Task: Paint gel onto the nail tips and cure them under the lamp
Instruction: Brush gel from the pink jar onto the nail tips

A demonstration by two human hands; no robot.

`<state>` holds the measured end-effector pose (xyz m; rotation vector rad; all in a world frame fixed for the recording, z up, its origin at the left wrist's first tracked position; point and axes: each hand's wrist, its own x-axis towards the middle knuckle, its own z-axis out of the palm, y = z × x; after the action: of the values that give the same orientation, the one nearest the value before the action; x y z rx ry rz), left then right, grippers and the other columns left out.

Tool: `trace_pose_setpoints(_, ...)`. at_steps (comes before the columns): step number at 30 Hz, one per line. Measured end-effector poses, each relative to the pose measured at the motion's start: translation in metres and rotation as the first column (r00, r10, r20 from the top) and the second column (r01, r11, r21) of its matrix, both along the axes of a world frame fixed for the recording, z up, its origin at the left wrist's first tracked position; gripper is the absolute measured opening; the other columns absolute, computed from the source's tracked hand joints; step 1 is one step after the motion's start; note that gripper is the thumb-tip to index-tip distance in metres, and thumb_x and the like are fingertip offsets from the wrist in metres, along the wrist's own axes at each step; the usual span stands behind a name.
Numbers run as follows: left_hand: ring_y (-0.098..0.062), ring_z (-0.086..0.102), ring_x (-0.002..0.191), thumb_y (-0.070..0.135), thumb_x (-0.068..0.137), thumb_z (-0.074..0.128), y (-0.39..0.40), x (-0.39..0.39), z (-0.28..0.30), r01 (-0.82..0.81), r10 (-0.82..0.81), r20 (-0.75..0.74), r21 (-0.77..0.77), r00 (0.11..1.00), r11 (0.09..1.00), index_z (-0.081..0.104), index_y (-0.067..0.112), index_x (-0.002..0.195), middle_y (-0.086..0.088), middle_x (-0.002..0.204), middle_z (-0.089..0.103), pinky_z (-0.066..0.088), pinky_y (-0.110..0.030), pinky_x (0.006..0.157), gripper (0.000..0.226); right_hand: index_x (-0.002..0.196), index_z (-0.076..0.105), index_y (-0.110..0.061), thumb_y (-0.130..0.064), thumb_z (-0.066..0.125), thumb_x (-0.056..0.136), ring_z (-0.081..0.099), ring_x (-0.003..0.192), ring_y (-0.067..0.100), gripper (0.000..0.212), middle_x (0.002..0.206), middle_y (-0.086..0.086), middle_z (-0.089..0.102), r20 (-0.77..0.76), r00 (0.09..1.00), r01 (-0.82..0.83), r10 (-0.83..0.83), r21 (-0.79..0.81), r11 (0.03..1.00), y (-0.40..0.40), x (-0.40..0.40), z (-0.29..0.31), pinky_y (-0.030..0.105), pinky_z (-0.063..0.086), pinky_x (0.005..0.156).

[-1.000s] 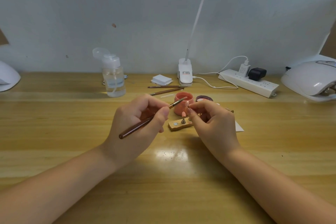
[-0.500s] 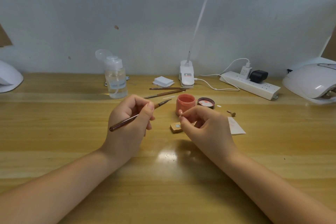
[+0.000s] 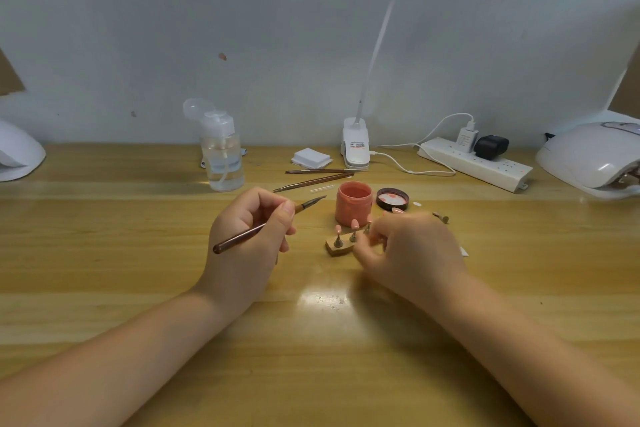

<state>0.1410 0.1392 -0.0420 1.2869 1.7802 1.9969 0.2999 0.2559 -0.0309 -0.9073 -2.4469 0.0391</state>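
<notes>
Pink nail tips [image 3: 354, 224] stand on small metal pegs set in a little wooden holder block [image 3: 336, 247] near the middle of the pale wooden desk [image 3: 104, 253], just in front of an open salmon-pink gel jar [image 3: 353, 203]. Two tips show clearly on their pegs; a third peg sits right at the fingers [image 3: 372, 238] of the right hand [image 3: 412, 250]. That hand is blurred and lies over the right end of the block, its fingers curled down toward it, but whether they pinch a peg or only touch it cannot be told. The left hand [image 3: 247, 236] hovers to the left of the block, fingers and thumb gripping a slim brown-handled gel brush [image 3: 263, 225] whose dark bristle tip points up and right toward the jar without touching it. The jar's dark round lid [image 3: 392, 199] lies upturned just right of the jar. Behind the jar rest two more thin brown brushes [image 3: 313, 181], a small stack of white wipes [image 3: 311, 158], and a clear pump bottle [image 3: 221, 159] with its cap flipped open. A white clip-on desk lamp [image 3: 356, 146] stands at the back with its lit head overhead, beside a white power strip [image 3: 474, 163]. A white domed curing lamp [image 3: 592, 159] sits at the far right edge of the desk, well apart from the nail tips.
</notes>
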Motion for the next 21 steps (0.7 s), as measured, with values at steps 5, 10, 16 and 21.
trace_pose_setpoints(5,-0.008,0.058,0.054,0.015,0.093,0.060,-0.001,-0.002,-0.001,-0.002,0.002,0.000,-0.019,1.000,1.000,0.063,0.017,0.081,0.003,0.066,0.065,0.047,-0.023,0.046,0.013,0.077,0.069,-0.020,-0.055,0.057,0.079,0.060,0.071,0.020,0.037,0.073,-0.003,0.063,0.248,0.925,0.302,-0.289,-0.015,0.953,0.041,0.022,0.020,0.024,0.043,0.052)
trace_pose_setpoints(10,-0.009,0.057,0.054,0.014,0.093,0.060,-0.001,-0.002,-0.001,-0.005,0.005,0.012,-0.025,1.000,1.000,0.064,0.017,0.081,0.003,0.066,0.065,0.047,-0.022,0.046,0.013,0.119,0.064,-0.033,-0.065,0.060,0.077,0.061,0.090,0.014,0.053,0.101,-0.005,0.068,0.315,0.941,0.215,-0.120,-0.286,0.934,0.059,0.026,0.013,0.035,0.055,0.078)
trace_pose_setpoints(16,-0.008,0.057,0.053,0.014,0.093,0.060,0.000,-0.002,-0.001,-0.017,0.018,0.014,-0.032,1.000,0.999,0.064,0.014,0.082,0.001,0.067,0.066,0.047,-0.022,0.046,0.011,0.111,0.067,-0.040,-0.067,0.064,0.073,0.053,0.073,0.005,0.046,0.076,-0.017,0.054,0.254,0.967,0.107,-0.004,-0.395,0.912,0.067,0.030,0.008,0.023,0.040,0.056)
trace_pose_setpoints(21,-0.008,0.056,0.053,0.014,0.093,0.059,0.000,-0.003,0.001,-0.026,0.027,0.042,-0.038,0.999,0.999,0.064,0.013,0.083,0.001,0.066,0.065,0.047,-0.022,0.045,0.011,0.120,0.058,-0.048,-0.071,0.063,0.069,0.050,0.064,0.003,0.056,0.072,-0.014,0.054,0.242,0.966,0.025,0.088,-0.430,0.902,0.068,0.030,0.006,0.019,0.030,0.051)
